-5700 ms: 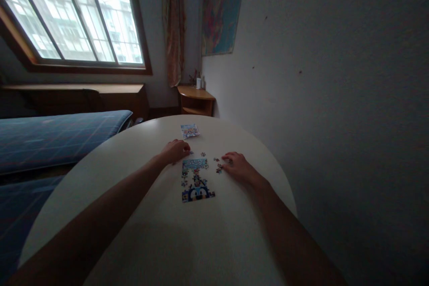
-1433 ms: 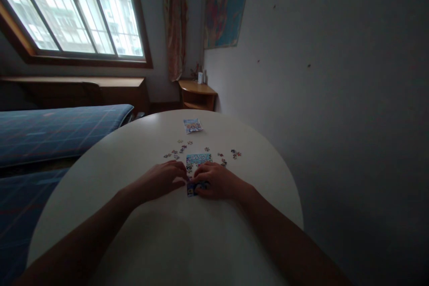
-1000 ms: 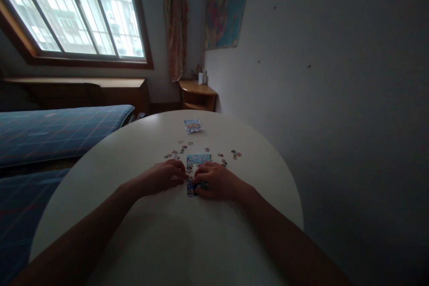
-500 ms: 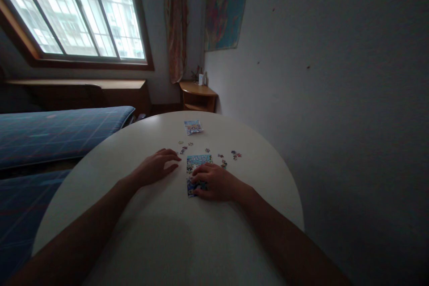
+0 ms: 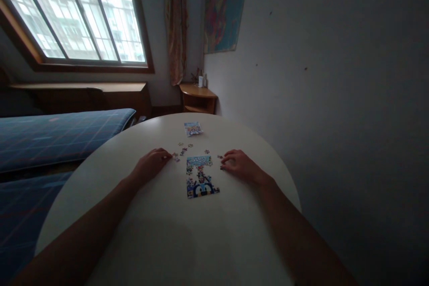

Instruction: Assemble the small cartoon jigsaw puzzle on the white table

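A partly assembled jigsaw puzzle (image 5: pixel 203 190) lies flat on the white round table, with a blue dog-like face along its lower part and a gap on its right side. My left hand (image 5: pixel 152 163) rests left of it, fingers drawn together at the edge of some loose puzzle pieces (image 5: pixel 176 157); whether a piece is between the fingertips is hidden. To the right of the puzzle, my right hand (image 5: pixel 243 167) hovers low with fingers slightly apart, its tips over loose pieces. One small dark puzzle piece (image 5: pixel 222 168) shows under those fingertips.
More loose pieces (image 5: pixel 183 151) lie beyond the puzzle. A small printed packet (image 5: pixel 193 128) sits near the far edge of the table (image 5: pixel 161 232). Blue plaid mattresses (image 5: pixel 60 136) are to the left; a wall (image 5: pixel 335 120) borders the right side.
My right hand has moved off the puzzle to the loose pieces on the right, uncovering the dog face. My left hand has drawn slightly left, and its fingers have come together.
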`<state>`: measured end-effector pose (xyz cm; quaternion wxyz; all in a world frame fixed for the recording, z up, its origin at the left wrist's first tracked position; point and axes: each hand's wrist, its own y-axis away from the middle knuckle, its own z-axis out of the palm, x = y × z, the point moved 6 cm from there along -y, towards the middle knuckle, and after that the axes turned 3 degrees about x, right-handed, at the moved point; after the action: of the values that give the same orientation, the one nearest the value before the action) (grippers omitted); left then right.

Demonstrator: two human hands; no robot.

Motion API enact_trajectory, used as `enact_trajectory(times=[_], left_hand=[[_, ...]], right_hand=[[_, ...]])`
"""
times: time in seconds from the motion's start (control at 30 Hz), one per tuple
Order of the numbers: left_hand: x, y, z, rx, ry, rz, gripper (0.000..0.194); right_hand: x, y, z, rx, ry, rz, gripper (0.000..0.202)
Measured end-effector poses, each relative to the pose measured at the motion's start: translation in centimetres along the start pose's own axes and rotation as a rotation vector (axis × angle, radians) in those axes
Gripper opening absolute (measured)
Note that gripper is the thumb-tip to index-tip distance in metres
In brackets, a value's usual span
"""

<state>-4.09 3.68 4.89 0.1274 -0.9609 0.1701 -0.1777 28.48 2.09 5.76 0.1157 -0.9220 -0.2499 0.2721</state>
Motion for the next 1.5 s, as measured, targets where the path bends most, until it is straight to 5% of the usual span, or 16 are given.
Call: enact_trajectory(times=[0.13, 0.3, 0.47, 0.97, 1.2, 1.5], left_hand=[[-0.2, -0.2, 0.2, 0.047, -0.014, -0.049, 0.030], [1.9, -0.4, 0.7, 0.146, -0.014, 0.027, 0.039], [3.8, -0.7, 2.1, 0.083, -0.024, 0.159, 0.037], [2.7, -0.7, 2.1, 0.125, 0.059, 0.010, 0.023], [2.9, -0.8, 2.6, 0.097, 0.101, 0.085, 0.024], [4.4, -0.3, 1.2, 0.139, -0.114, 0.100, 0.024]], right_hand=[[0.2, 0.0, -0.2, 0.056, 0.051, 0.075, 0.012], [0.8, 0.0, -0.4, 0.078, 0.111, 0.156, 0.015], [1.4, 0.0, -0.1, 0.072, 0.110, 0.188, 0.017], [1.4, -0.1, 0.0, 0.075, 0.098, 0.185, 0.016], [1.4, -0.1, 0.1, 0.067, 0.085, 0.178, 0.017], [0.9, 0.0, 0.1, 0.038, 0.088, 0.176, 0.020]])
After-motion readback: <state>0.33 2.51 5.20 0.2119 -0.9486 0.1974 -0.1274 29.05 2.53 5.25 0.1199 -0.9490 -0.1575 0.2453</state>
